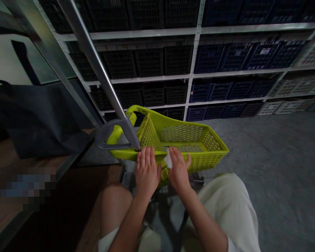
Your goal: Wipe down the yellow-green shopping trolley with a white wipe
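Note:
A yellow-green plastic shopping cart [178,154] with latticed walls stands before my knees. My left hand [148,172] lies on its near rim, fingers stretched out, close to the lower end of a grey metal pole [105,73]. Just to the right, my right hand [178,171] presses a small white wipe [168,159] against the same rim. Whether it is paper or cloth I cannot tell. The fingertips of this hand reach over the rim, with the thumb side partly hidden. A grey loop-shaped bracket [112,145] sits at the pole's foot, beside the cart's handle [115,134].
White metal shelves [152,79] with several black crates [149,63] and blue crates [236,57] rise behind the cart. On the left are a wooden bench [36,164] and a dark bag [42,119]. Grey floor [278,168] extends on the right.

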Demonstrator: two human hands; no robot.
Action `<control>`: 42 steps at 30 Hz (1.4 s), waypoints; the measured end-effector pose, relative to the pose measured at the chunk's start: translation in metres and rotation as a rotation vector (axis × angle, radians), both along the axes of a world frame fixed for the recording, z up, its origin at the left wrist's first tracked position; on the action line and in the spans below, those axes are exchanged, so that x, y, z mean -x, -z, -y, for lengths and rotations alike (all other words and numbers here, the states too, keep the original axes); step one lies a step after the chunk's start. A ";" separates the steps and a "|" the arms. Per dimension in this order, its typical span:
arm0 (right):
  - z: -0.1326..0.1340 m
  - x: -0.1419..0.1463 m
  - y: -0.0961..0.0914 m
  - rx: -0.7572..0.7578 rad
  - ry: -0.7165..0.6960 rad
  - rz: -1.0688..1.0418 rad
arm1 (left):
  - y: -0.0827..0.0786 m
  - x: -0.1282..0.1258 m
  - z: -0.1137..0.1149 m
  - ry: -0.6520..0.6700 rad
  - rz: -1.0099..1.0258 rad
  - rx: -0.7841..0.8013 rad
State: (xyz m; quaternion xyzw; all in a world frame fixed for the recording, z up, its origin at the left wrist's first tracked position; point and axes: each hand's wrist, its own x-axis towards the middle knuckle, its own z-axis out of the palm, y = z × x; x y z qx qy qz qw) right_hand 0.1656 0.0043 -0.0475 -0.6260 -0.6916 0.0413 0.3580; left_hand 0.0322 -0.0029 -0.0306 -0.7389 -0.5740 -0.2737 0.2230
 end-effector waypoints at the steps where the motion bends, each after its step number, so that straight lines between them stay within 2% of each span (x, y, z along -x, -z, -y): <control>1: 0.000 0.017 -0.009 -0.012 -0.075 -0.022 | 0.002 0.001 -0.001 0.002 0.003 -0.008; 4: 0.001 0.043 -0.023 -0.052 -0.239 -0.060 | 0.004 0.005 0.000 -0.004 -0.005 -0.040; 7: 0.002 0.025 -0.015 -0.086 -0.278 -0.028 | 0.001 0.006 0.003 0.012 -0.025 -0.004; 10: 0.001 -0.022 0.009 -0.109 -0.199 0.035 | -0.004 0.004 0.006 -0.003 -0.017 0.009; 13: -0.001 -0.071 0.033 -0.121 -0.047 0.097 | -0.006 0.002 0.006 -0.019 -0.015 0.004; 16: -0.004 -0.091 0.044 -0.112 0.086 0.093 | -0.007 0.000 0.005 -0.014 -0.008 0.006; 18: -0.006 -0.078 0.038 -0.073 0.139 0.035 | -0.007 0.000 0.004 -0.011 0.001 0.011; 20: -0.008 -0.048 0.022 -0.027 0.121 -0.025 | -0.006 0.000 0.003 -0.009 -0.002 0.016; 23: -0.006 0.006 -0.009 -0.011 -0.083 -0.060 | -0.002 0.002 0.003 -0.001 -0.006 0.012; 25: -0.004 0.031 -0.026 -0.032 -0.218 -0.063 | 0.000 0.004 0.002 -0.001 -0.001 0.001; 27: -0.003 0.037 -0.031 -0.056 -0.275 -0.062 | 0.000 0.005 0.003 -0.001 0.000 0.004; 29: -0.003 0.025 -0.025 -0.077 -0.280 -0.047 | -0.001 0.005 0.004 0.003 -0.010 0.020; 32: -0.004 -0.018 -0.001 -0.093 -0.202 0.026 | -0.004 0.004 0.005 -0.003 -0.019 0.030; 35: -0.004 -0.068 0.025 -0.094 -0.029 0.111 | -0.005 0.003 0.005 -0.008 -0.006 0.015; 37: -0.002 -0.091 0.036 -0.091 0.081 0.152 | -0.005 0.002 0.004 -0.008 0.005 0.013; 39: -0.001 -0.096 0.040 -0.073 0.155 0.170 | -0.005 0.000 0.004 -0.010 0.006 0.017; 42: -0.001 -0.069 0.031 -0.029 0.191 0.131 | -0.006 -0.003 0.004 -0.016 0.007 0.018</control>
